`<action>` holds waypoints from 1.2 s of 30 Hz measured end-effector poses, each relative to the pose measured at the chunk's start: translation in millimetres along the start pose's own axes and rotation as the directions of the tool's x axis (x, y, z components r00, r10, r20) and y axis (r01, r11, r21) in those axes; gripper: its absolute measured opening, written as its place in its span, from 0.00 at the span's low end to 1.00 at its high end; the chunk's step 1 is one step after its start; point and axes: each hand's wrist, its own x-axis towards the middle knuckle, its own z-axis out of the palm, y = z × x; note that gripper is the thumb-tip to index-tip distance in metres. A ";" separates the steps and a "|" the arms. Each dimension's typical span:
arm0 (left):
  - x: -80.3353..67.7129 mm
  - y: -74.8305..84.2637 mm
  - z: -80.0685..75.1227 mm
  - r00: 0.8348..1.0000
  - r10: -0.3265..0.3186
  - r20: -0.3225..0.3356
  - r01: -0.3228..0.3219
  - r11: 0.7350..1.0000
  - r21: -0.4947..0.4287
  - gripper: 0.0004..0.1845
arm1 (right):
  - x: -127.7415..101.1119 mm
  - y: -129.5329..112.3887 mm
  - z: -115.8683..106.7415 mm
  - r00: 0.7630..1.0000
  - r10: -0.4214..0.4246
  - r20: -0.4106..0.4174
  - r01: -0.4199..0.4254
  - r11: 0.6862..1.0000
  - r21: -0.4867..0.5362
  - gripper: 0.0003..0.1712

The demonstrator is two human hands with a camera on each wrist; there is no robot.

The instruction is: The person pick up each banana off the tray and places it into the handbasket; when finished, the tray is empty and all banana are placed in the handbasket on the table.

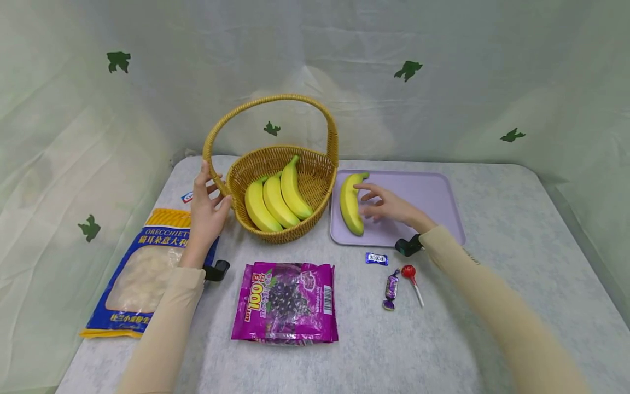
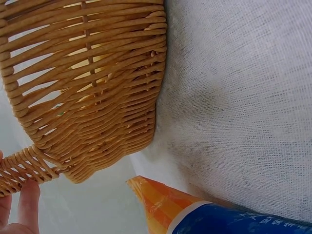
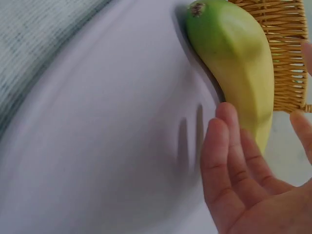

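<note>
A wicker basket (image 1: pixel 312 189) with a tall arched handle (image 1: pixel 268 99) stands at the back of the table. Several bananas (image 1: pixel 275 200) lie side by side inside it. My left hand (image 1: pixel 206 210) holds the lower left end of the handle; in the left wrist view its fingers (image 2: pixel 29 204) show against the woven strip. To the right of the basket, a single banana (image 1: pixel 350 205) lies on a lilac tray (image 1: pixel 423 200). Over the tray my right hand (image 1: pixel 389 207) hovers with loosely bent fingers, right beside that banana. The right wrist view shows the fingertips (image 3: pixel 226 112) close to its peel, grasping nothing.
A blue and yellow pasta bag (image 1: pixel 147 273) lies at the left, near a small wrapped bar (image 1: pixel 187 197). In front is a purple candy bag (image 1: pixel 285 303). A blue wrapped candy (image 1: pixel 376 258), a purple twist-wrapped candy (image 1: pixel 391 290) and a red lollipop (image 1: pixel 409 272) lie before the tray.
</note>
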 end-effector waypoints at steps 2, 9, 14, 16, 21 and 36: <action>-0.2 0.0 -0.2 1.000 0.001 0.001 -0.001 1.000 0.002 0.43 | 1.8 0.1 2.0 1.000 0.021 -0.001 -0.021 0.999 -0.032 0.42; -1.5 -1.1 -1.0 1.000 0.008 -0.004 -0.008 1.000 -0.012 0.44 | 11.9 -6.0 9.5 0.998 0.050 -0.035 -0.054 0.988 -0.147 0.44; -2.4 -1.3 -0.3 1.000 0.019 -0.010 -0.020 1.000 -0.020 0.44 | 20.7 -8.2 12.0 0.997 0.038 -0.065 -0.051 0.975 -0.218 0.43; -2.5 -0.9 -0.3 1.000 0.020 -0.009 -0.020 1.000 -0.023 0.44 | 23.8 -9.2 12.7 0.997 0.030 -0.075 -0.047 0.969 -0.241 0.42; -2.3 -1.0 -0.2 1.000 0.019 -0.009 -0.020 1.000 -0.022 0.44 | 30.3 -13.7 15.1 0.996 0.017 -0.091 -0.042 0.961 -0.274 0.41; -1.6 -2.6 0.3 0.999 0.039 -0.008 -0.039 0.999 -0.024 0.43 | 23.2 -18.1 21.1 0.993 0.021 -0.112 -0.041 0.982 -0.182 0.37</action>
